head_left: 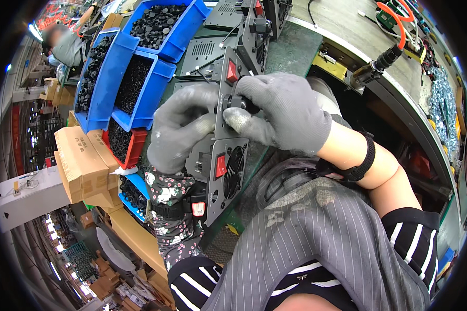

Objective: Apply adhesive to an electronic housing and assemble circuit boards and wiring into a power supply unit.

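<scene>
A grey metal panel [226, 89] with a red rocker switch [232, 71] stands upright between my gloved hands. My right hand [288, 111] pinches a black round knob-like part [237, 103] on the panel's right face, thumb below and fingers above. On the other side, my left hand [176, 129] is curled with thumb and fingers closing against the back of the panel; its fingertips and whatever they grip are hidden. Just below stands a similar panel [219, 202] with another red switch [221, 166] and a black fan [235, 171].
Blue bins [168, 78] of small black parts stand at the left, with a red bin [135, 150] nearer me. More grey panels [205, 49] lie beyond my hands. Cardboard boxes [80, 158] are stacked at left. A power screwdriver [371, 72] with an orange coiled cord lies at right.
</scene>
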Demonstrator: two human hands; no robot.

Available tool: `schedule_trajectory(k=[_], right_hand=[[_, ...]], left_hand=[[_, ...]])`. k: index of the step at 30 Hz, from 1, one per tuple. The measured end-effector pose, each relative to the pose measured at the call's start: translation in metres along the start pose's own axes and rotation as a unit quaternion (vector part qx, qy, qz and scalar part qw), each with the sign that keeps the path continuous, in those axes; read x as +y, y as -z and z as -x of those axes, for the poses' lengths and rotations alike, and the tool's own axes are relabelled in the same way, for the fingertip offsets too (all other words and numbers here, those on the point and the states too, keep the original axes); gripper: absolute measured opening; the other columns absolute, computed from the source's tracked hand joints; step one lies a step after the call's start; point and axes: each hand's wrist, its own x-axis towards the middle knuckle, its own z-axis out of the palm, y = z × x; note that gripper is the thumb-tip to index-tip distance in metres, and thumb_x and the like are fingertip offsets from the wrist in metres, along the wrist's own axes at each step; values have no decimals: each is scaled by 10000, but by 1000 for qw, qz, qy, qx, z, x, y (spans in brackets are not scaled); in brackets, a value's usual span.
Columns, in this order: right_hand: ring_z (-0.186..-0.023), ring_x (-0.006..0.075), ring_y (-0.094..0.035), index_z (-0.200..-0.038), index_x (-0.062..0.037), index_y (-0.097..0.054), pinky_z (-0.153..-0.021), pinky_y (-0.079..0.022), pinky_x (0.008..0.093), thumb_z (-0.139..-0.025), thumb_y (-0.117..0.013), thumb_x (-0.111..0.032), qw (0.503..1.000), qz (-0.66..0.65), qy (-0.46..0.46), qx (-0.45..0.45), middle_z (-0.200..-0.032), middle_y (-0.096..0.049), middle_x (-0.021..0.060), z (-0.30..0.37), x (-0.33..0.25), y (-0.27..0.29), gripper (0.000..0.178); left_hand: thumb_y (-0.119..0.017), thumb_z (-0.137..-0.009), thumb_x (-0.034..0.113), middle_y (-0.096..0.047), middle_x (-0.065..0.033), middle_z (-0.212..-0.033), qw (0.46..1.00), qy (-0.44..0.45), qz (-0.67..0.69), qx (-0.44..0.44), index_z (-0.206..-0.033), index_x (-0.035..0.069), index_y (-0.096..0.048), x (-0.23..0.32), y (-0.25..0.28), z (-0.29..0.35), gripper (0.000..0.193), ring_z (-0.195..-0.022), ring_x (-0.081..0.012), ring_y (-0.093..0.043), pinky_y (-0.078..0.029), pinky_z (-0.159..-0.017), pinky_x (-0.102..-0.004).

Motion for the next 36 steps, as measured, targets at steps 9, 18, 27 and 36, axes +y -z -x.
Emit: schedule_trajectory(k=[9, 18, 27, 36], right_hand=[[-646, 362, -575, -875, -36, -557, -569, -442, 430, -820, -619, -358, 999, -12, -26, -17, -692, -562, 148, 1, 2, -8, 332], [-642, 371, -567, -848, -38, -534, -557, -438, 437, -835, -602, -372, 999, -17, -28, -20, -698, -553, 156, 1, -1, -10, 341], [-684, 336, -595, -915, -48, -535, -592, -465, 396, -798, -645, -378, 1000, 0, -23, 19, -752, -565, 145, 5, -1, -3, 367], [-584, 311, -600, -719, -43, -603, -533, -462, 398, -850, -602, -303, 992, -101, -72, -36, -580, -560, 131, -5, 2, -1, 291]], left_hand=[[-550, -832, 170, -593, -5, -783, 979, 178, -66, 72, -1156, 10, -569, 31, -9, 5, 362, -630, -42, -484, -385, -562, -175], [-475, -850, 213, -549, 0, -703, 989, 74, -88, 89, -1114, -1, -533, 33, 2, 13, 345, -527, -22, -424, -299, -469, -195], [-486, -889, 170, -641, -79, -886, 986, 58, 2, 158, -1067, 11, -576, 33, -5, 13, 255, -526, -39, -411, -331, -481, -175], [-621, -876, 128, -641, -66, -996, 982, 165, 41, 79, -1122, -9, -590, 14, -8, 9, 283, -836, -89, -593, -490, -743, -234]])
